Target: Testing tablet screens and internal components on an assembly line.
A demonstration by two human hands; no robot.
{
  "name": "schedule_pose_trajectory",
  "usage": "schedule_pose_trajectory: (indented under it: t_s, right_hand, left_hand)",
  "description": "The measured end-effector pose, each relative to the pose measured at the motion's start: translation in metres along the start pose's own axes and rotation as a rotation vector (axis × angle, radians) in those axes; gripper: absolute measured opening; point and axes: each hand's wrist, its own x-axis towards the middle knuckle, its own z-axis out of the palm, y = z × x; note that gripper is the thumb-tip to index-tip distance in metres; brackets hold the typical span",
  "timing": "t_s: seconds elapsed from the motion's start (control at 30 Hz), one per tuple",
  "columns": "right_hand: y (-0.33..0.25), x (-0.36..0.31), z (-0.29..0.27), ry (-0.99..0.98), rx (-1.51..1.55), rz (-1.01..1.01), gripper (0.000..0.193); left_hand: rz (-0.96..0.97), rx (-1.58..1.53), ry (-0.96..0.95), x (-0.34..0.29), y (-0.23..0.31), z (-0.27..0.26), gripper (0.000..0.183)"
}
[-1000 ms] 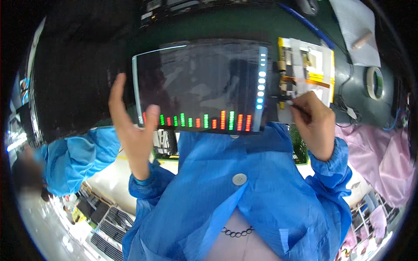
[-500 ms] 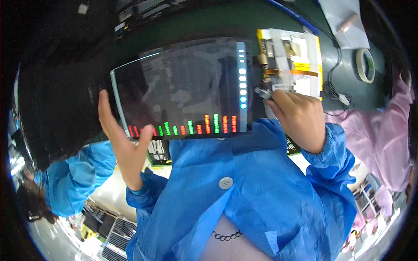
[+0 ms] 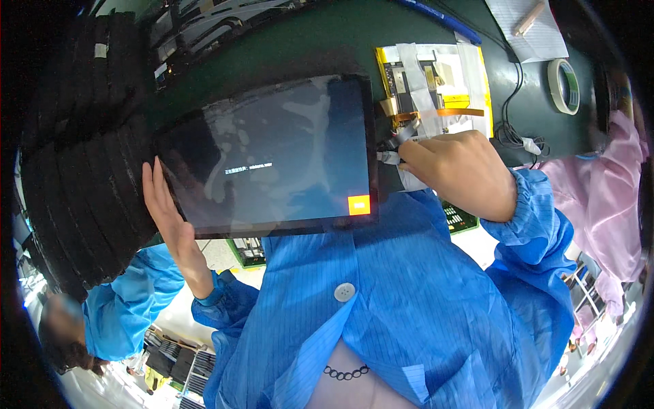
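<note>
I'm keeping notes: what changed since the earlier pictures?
The screen swapped its red and green bars for text and an orange button. The left hand took its thumb off the screen's face. The right hand, holding a plug, moved left to the screen's edge. The board and tape stayed put.

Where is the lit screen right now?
In the head view, the lit screen sits left of centre, between the left hand at its left edge and the right hand near its right edge.

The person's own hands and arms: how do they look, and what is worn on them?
The left hand and the right hand are both bare, with no gloves visible. Loose blue sleeves end in gathered cuffs near the wrists.
</note>
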Motion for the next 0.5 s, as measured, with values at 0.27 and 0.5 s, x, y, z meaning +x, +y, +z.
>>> schedule_pose_trajectory:
  t_s: [0.27, 0.5]
  right_hand:
    - [0.0, 0.009, -0.002, -0.021, -0.14, -0.152, 0.01]
    - [-0.028, 0.001, -0.006, 0.079, -0.303, -0.02, 0.019]
  left_hand:
    - [-0.013, 0.073, 0.052, 0.004, 0.002, 0.001, 0.09]
    - [-0.094, -0.022, 0.14, -0.002, 0.013, 0.0, 0.079]
